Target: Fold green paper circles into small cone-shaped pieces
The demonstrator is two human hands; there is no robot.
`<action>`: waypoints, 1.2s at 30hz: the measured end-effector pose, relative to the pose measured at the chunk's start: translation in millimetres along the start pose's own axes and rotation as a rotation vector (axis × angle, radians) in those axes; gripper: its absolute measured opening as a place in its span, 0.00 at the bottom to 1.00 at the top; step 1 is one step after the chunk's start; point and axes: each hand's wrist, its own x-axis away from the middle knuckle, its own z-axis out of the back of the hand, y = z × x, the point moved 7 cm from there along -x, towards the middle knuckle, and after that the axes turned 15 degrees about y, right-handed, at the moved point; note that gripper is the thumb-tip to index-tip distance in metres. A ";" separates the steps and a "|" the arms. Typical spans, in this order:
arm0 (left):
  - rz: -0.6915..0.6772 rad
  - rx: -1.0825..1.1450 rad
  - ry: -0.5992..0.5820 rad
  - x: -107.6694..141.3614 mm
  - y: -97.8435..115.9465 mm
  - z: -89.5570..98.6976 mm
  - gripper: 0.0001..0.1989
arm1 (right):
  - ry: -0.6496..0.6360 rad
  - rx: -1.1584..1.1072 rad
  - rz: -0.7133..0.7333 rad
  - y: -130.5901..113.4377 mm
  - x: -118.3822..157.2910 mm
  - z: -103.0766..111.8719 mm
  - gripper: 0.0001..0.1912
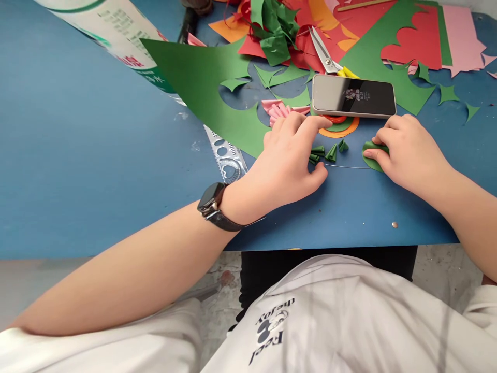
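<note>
My right hand (413, 147) is closed on a small green paper piece with a rounded edge (376, 165), gripping it between thumb and fingers against the blue table. Nearer the middle, my left hand (293, 158) is open, thumb and index finger apart. Just beyond its fingers lie pink rolled paper pieces (278, 111). Small folded green paper cones (332, 153) rest between the two hands, some partly hidden by the left one. A thin pale line, perhaps wire or thread (347, 166), runs along the table toward the green piece.
A phone (353, 97) overlaps orange and green rounded paper (341, 130). Behind it are yellow-handled scissors (328, 59) and heaped coloured scraps. A large green sheet with cut-outs (205, 88) lies left, over a clear plastic ruler (229, 160) and beside a big white-and-green container (120, 39).
</note>
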 end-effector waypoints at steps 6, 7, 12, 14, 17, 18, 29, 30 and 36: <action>0.017 0.107 0.112 3.0 -0.6 -1.3 0.25 | 0.101 -0.053 -0.021 -5.6 -0.5 12.9 0.08; 0.014 0.101 0.134 3.2 -0.6 -0.5 0.24 | 0.116 -0.059 -0.025 -5.8 -0.9 16.4 0.07; -0.107 0.182 0.265 1.7 6.2 10.2 0.18 | 0.291 -0.385 -0.157 -1.3 -0.6 35.9 0.13; -0.172 0.318 0.305 1.8 11.5 15.6 0.16 | 0.312 -0.687 -0.217 -2.5 1.7 36.5 0.19; -0.133 0.577 0.256 2.6 14.7 15.5 0.16 | 0.191 -1.023 -0.227 -16.1 5.1 29.1 0.20; -0.084 0.668 0.208 3.0 15.1 12.7 0.17 | 0.138 -1.099 -0.230 -21.3 6.4 26.2 0.21; 0.268 0.939 0.008 6.9 16.1 -0.9 0.05 | -0.023 -1.174 -0.262 -30.7 15.2 13.0 0.19; 0.284 0.892 0.034 6.4 12.5 0.9 0.05 | -0.020 -1.133 -0.272 -29.4 15.1 14.2 0.16; 0.264 0.708 0.044 6.6 5.0 2.5 0.05 | -0.061 -1.002 -0.370 -25.7 15.8 10.5 0.14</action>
